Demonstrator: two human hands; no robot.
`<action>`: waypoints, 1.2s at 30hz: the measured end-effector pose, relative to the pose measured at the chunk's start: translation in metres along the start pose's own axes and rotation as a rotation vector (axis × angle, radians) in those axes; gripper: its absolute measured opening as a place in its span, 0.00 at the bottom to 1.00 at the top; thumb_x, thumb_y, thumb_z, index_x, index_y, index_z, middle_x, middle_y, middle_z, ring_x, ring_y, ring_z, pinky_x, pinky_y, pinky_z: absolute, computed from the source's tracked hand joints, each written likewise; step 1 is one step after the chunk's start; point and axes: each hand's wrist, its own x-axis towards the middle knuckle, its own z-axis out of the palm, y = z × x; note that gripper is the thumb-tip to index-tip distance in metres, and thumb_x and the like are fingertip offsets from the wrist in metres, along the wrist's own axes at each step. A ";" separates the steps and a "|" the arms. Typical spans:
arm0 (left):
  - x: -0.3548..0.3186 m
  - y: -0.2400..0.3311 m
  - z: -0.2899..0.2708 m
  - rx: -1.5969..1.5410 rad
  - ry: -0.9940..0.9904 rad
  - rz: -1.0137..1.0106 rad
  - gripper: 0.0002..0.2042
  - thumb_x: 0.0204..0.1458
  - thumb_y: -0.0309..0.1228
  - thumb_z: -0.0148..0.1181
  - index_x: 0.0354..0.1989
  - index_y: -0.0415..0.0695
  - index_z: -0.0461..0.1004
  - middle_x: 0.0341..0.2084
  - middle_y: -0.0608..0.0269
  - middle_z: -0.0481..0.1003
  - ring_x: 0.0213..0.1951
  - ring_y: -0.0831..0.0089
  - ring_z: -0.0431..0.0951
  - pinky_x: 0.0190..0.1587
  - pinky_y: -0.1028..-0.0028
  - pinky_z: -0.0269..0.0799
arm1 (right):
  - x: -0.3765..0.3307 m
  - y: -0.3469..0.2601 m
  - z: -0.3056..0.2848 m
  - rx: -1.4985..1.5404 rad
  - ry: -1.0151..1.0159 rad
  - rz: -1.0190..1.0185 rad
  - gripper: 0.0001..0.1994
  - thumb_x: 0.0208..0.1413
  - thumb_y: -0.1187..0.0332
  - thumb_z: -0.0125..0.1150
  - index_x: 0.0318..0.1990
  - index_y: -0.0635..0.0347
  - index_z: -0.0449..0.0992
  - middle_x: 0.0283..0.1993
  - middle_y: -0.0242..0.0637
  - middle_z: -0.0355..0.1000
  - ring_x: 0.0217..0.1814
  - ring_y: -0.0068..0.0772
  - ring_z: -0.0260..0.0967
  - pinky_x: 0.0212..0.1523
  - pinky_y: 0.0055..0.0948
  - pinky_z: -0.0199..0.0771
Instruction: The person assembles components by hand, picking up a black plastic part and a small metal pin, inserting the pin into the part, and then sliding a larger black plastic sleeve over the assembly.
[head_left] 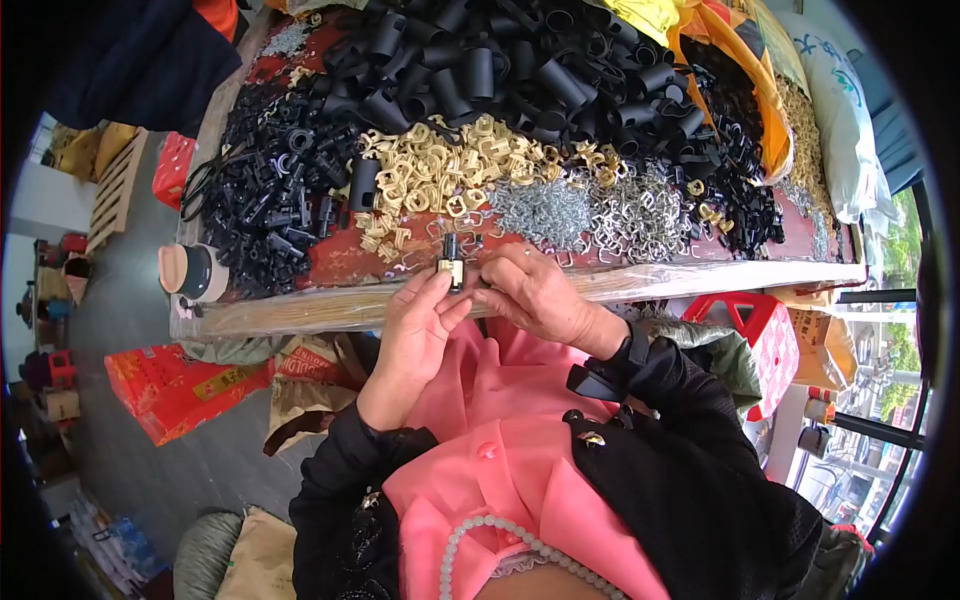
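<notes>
Just over the table's front edge, my left hand (pixel 412 325) pinches a small black plastic part with a beige clip (pixel 452 272) between thumb and fingers, its black end pointing away from me. Close beside it on the right, my right hand (pixel 540 293) has its thumb and fingertips pressed together; what they hold, if anything, is too small to make out. Beyond the hands lie a heap of beige plastic clips (pixel 430 165), a pile of small silver springs (pixel 543 212) and a pile of bent metal wire clips (pixel 640 218).
Large black tubes (pixel 480 75) are heaped at the back. Small black parts (pixel 270 200) cover the table's left side, with a lidded cup (pixel 195 272) at its near left corner. An orange bag (pixel 772 120) lies at right. A red stool (pixel 760 350) stands below the table's right end.
</notes>
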 end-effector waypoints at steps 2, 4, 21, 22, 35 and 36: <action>0.000 0.000 0.004 0.026 -0.005 -0.011 0.08 0.49 0.26 0.49 0.37 0.38 0.67 0.34 0.58 0.72 0.36 0.68 0.74 0.34 0.80 0.71 | 0.000 0.000 -0.002 0.152 0.020 0.079 0.08 0.52 0.65 0.50 0.31 0.61 0.64 0.30 0.30 0.65 0.29 0.30 0.63 0.30 0.29 0.64; 0.000 -0.001 0.005 0.038 -0.008 -0.016 0.08 0.49 0.26 0.49 0.37 0.38 0.67 0.33 0.59 0.72 0.35 0.69 0.74 0.35 0.80 0.71 | 0.000 0.001 -0.004 0.226 0.030 0.117 0.08 0.51 0.66 0.50 0.31 0.62 0.64 0.29 0.31 0.65 0.27 0.29 0.64 0.28 0.28 0.64; -0.018 -0.004 0.008 0.143 -0.089 -0.041 0.12 0.47 0.27 0.53 0.41 0.39 0.68 0.33 0.63 0.72 0.33 0.75 0.73 0.37 0.77 0.70 | -0.003 -0.027 -0.003 0.704 0.084 0.432 0.08 0.47 0.67 0.56 0.29 0.61 0.66 0.26 0.31 0.61 0.26 0.20 0.57 0.24 0.18 0.59; -0.018 -0.005 0.007 0.142 -0.094 -0.050 0.11 0.48 0.28 0.52 0.41 0.39 0.68 0.33 0.63 0.72 0.33 0.75 0.73 0.37 0.77 0.70 | 0.000 -0.030 -0.004 0.514 0.173 0.308 0.09 0.45 0.66 0.58 0.31 0.60 0.67 0.29 0.33 0.61 0.28 0.23 0.58 0.26 0.20 0.59; -0.018 -0.009 0.020 0.147 -0.198 -0.244 0.12 0.51 0.32 0.47 0.40 0.37 0.67 0.28 0.62 0.71 0.29 0.77 0.73 0.31 0.80 0.71 | -0.010 -0.021 -0.016 0.015 0.248 -0.088 0.15 0.38 0.60 0.61 0.34 0.56 0.71 0.37 0.36 0.61 0.39 0.34 0.58 0.40 0.31 0.55; -0.016 -0.008 0.020 0.151 -0.205 -0.249 0.12 0.51 0.32 0.47 0.40 0.37 0.67 0.28 0.62 0.71 0.29 0.77 0.73 0.31 0.80 0.71 | -0.010 -0.018 -0.018 0.009 0.253 -0.085 0.15 0.38 0.60 0.61 0.34 0.56 0.71 0.37 0.36 0.61 0.39 0.34 0.58 0.40 0.31 0.55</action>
